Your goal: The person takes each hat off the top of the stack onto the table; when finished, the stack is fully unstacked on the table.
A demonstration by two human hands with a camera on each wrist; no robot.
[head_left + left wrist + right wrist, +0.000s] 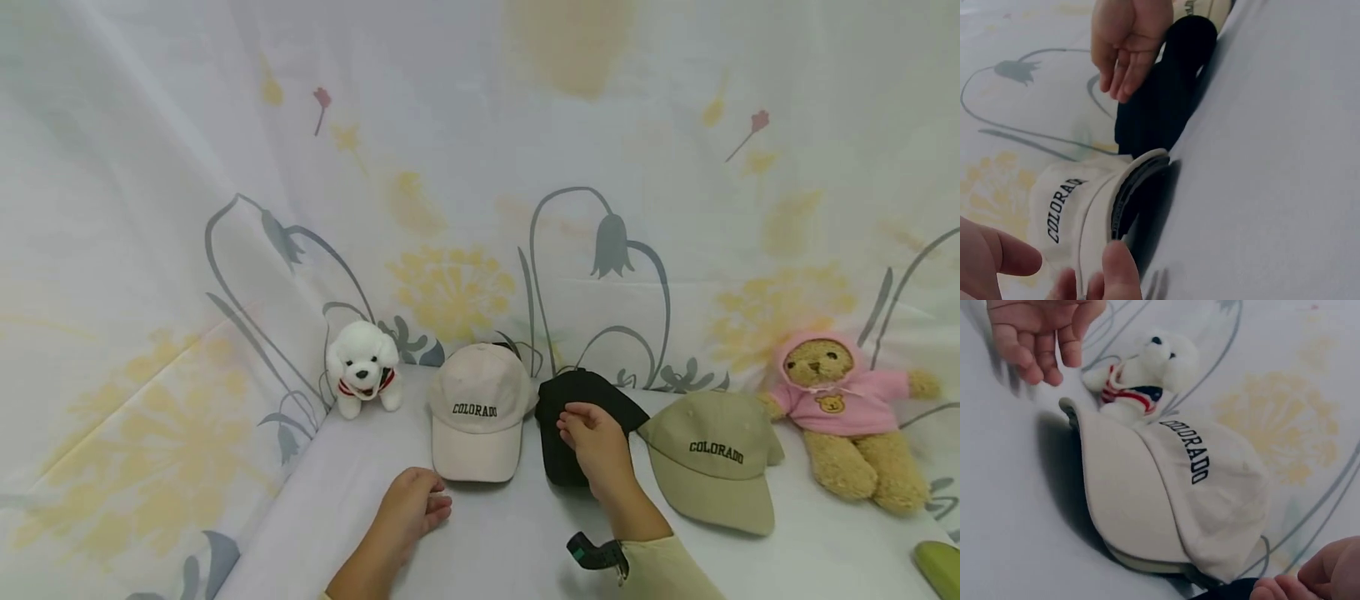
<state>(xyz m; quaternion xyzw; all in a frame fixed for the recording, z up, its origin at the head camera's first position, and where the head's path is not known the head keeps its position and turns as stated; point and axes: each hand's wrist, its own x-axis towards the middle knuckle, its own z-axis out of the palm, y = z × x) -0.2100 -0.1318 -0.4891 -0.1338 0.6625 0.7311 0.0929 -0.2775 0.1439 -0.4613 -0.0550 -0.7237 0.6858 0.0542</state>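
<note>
A cream cap (477,454) lettered COLORADO lies brim forward. Just left of its brim hovers my left hand (412,508), fingers relaxed and holding nothing. To the right is a black cap (557,454), partly covered in the head view by my right hand (596,442). That hand's fingers hang loosely bent in front of the black cap, with nothing visibly gripped; the left wrist view shows the fingers (1129,78) beside the cap's dark cloth. A khaki cap (716,479), also lettered COLORADO, sits right of the black one.
A white plush dog (363,362) stands at the back left. At the far right a teddy bear (832,421) in a pink hoodie leans against the flowered cloth backdrop (465,167). Part of a green object (939,567) shows at the lower right edge of the white surface.
</note>
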